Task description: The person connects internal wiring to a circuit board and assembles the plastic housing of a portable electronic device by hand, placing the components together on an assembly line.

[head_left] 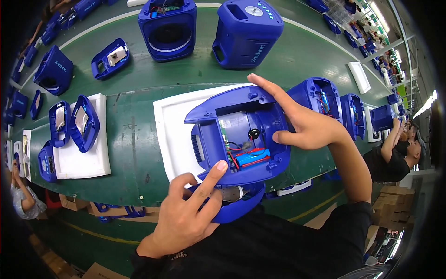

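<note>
An open blue plastic speaker housing (274, 174) is in front of me, partly over a white foam tray (169, 135). Inside it show a blue battery pack (253, 157), red and black wires, a round black part (253, 134) and a green circuit board edge. My right hand (313, 123) grips the housing's right side, thumb on the rim and fingers stretched along the far wall. Below the housing's near edge is a blue cover (241, 209) with a dark grey part. My left hand (190, 211) curls its fingers against this cover, index finger extended over the housing's near edge.
More open housings (316, 100) stand close on the right. Left on the green bench (134, 139), blue panels (84, 123) lean on another foam tray (93, 162). Beyond, a green conveyor (195, 76) carries blue speakers (248, 35). A co-worker (395, 158) is at the far right.
</note>
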Demonstrator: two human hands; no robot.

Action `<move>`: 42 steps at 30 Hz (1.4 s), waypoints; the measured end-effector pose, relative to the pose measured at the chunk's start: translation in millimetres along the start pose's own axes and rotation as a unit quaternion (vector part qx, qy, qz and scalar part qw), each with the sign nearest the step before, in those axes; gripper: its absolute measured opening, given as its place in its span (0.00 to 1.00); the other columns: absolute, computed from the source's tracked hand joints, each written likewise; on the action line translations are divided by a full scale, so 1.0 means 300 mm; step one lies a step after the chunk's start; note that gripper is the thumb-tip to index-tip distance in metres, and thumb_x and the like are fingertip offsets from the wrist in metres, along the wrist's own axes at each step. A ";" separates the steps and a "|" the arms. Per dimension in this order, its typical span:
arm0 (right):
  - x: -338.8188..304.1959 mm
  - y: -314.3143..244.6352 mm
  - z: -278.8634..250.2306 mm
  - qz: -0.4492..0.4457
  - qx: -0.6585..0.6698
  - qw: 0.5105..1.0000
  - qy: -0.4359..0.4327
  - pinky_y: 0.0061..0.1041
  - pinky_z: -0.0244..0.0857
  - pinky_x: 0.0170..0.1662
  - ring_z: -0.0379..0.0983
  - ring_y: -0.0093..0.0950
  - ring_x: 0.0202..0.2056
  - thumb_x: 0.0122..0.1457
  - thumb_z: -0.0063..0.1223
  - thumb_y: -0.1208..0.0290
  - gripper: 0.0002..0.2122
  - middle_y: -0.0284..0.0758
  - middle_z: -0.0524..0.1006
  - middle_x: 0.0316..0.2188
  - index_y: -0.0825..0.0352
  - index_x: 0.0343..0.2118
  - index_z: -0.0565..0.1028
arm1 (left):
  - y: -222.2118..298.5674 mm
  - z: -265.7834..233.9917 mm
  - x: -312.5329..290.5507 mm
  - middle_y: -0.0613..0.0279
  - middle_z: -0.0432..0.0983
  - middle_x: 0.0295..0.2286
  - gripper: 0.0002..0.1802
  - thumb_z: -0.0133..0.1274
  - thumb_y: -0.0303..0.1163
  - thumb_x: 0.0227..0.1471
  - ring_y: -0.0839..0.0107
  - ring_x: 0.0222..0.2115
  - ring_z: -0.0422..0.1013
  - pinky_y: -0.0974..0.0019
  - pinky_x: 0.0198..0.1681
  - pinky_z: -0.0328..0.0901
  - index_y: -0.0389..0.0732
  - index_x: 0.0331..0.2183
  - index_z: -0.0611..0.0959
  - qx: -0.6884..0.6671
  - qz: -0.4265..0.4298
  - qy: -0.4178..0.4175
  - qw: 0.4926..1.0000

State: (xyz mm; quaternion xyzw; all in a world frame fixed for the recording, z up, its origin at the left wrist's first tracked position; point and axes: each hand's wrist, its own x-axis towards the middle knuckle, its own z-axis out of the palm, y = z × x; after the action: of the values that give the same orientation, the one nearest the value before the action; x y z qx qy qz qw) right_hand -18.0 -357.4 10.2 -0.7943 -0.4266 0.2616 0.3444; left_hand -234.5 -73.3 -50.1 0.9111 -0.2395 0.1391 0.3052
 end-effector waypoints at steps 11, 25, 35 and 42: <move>-0.032 -0.005 0.191 0.071 0.036 0.965 0.250 0.41 0.54 0.76 0.65 0.50 0.74 0.76 0.52 0.69 0.33 0.55 0.68 0.72 0.65 0.80 0.54 | -0.096 0.000 0.133 0.48 0.81 0.60 0.10 0.62 0.37 0.61 0.45 0.66 0.72 0.33 0.73 0.60 0.43 0.41 0.88 -0.038 0.168 -0.050 0.984; -0.051 0.021 0.189 0.087 0.056 0.952 0.288 0.41 0.73 0.60 0.82 0.51 0.56 0.74 0.54 0.71 0.30 0.58 0.79 0.62 0.64 0.77 0.62 | -0.120 0.003 0.162 0.55 0.83 0.58 0.16 0.71 0.30 0.52 0.56 0.62 0.77 0.43 0.66 0.70 0.56 0.43 0.89 0.043 0.200 -0.061 0.977; -0.209 0.165 0.404 0.025 0.523 0.774 0.355 0.30 0.77 0.48 0.80 0.28 0.46 0.83 0.36 0.49 0.31 0.49 0.79 0.62 0.75 0.71 0.67 | -0.063 0.015 0.132 0.48 0.78 0.63 0.15 0.65 0.38 0.60 0.44 0.66 0.73 0.37 0.66 0.67 0.51 0.48 0.86 0.055 0.168 -0.044 0.983; -0.276 0.188 0.480 -0.007 0.560 0.741 0.370 0.30 0.75 0.48 0.79 0.27 0.45 0.83 0.39 0.52 0.28 0.44 0.80 0.56 0.75 0.67 0.70 | -0.070 0.025 -0.034 0.47 0.85 0.51 0.22 0.67 0.52 0.62 0.45 0.53 0.76 0.37 0.51 0.74 0.43 0.44 0.87 0.070 0.157 0.075 0.982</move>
State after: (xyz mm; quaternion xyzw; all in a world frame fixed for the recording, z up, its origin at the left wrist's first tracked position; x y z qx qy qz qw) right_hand -133.4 -404.2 -113.2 -0.4892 -0.0480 0.1368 0.8601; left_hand -231.4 -59.7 -70.1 0.8682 -0.3454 0.2699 0.2325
